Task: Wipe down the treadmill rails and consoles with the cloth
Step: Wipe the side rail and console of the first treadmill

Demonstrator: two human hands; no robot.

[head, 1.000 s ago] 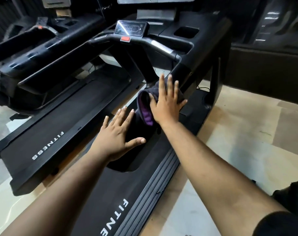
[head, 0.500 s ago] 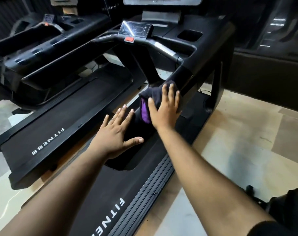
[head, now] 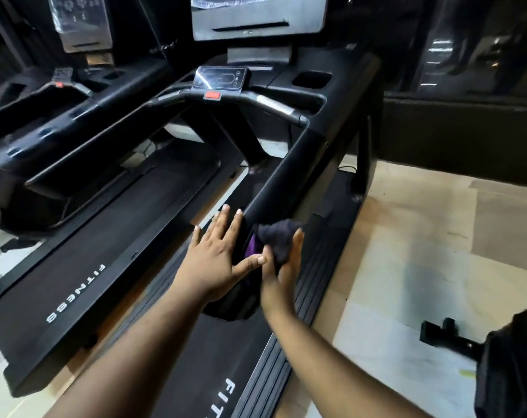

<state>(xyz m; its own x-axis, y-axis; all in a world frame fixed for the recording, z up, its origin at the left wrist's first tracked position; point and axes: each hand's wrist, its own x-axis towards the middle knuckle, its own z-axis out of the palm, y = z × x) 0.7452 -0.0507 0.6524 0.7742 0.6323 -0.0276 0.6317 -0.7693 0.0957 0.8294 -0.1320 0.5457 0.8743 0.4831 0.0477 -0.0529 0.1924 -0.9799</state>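
right hand [head: 282, 267] dragged the cloth [head: 276, 239] back down the rail [head: 286, 176], now right beside the left hand [head: 217, 260]

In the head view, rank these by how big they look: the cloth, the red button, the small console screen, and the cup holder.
1. Console screen, largest.
2. Cloth; partly hidden by the right hand, and nearer the camera, so unsure against the screen.
3. Cup holder.
4. Red button, smallest.
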